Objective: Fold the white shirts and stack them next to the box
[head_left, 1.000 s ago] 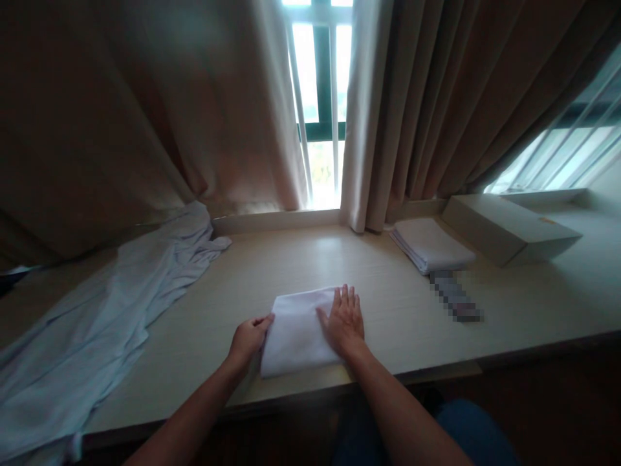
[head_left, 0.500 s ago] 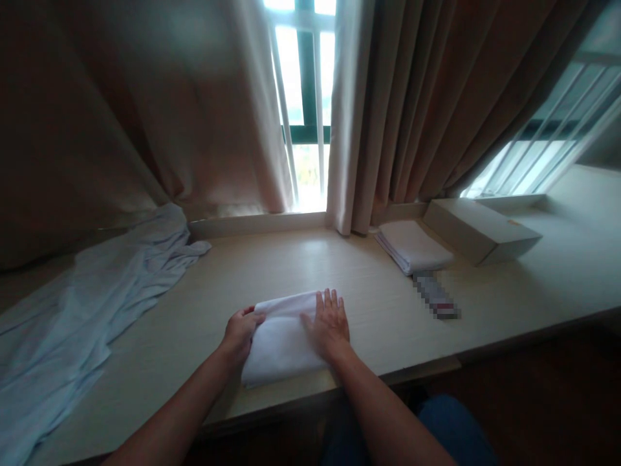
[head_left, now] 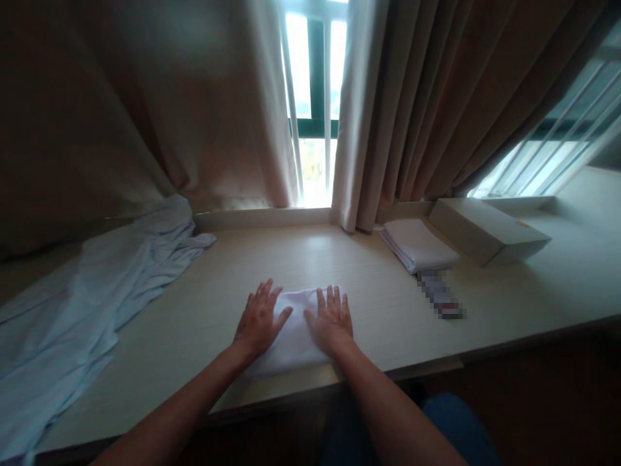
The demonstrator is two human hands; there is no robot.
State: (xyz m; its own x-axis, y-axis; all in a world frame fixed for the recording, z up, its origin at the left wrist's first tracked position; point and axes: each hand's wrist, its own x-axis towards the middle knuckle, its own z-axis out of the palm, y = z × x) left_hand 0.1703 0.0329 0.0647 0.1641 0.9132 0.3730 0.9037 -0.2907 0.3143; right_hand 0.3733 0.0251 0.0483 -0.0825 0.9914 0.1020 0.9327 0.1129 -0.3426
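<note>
A folded white cloth (head_left: 295, 346) lies near the front edge of the pale wooden counter (head_left: 179, 336). Flat on its left side rests my left hand (head_left: 259, 318), open, fingers spread and pointing away from me. My right hand (head_left: 332, 320) lies open on the cloth's right side, its thumb stretched inward. Both palms cover the cloth's side edges in part. Neither hand grips anything.
Crumpled light-coloured fabric (head_left: 121, 285) spreads over the counter's left side. Toward the back right are a folded white cloth stack (head_left: 420, 246), a pixelated small object (head_left: 440, 296) and a box (head_left: 490, 230). Curtains (head_left: 218, 116) hang along the window behind.
My left hand has let go of the cloth's left edge and now lies flat on top with fingers spread. The right hand has stayed on the cloth. The view has shifted slightly.
</note>
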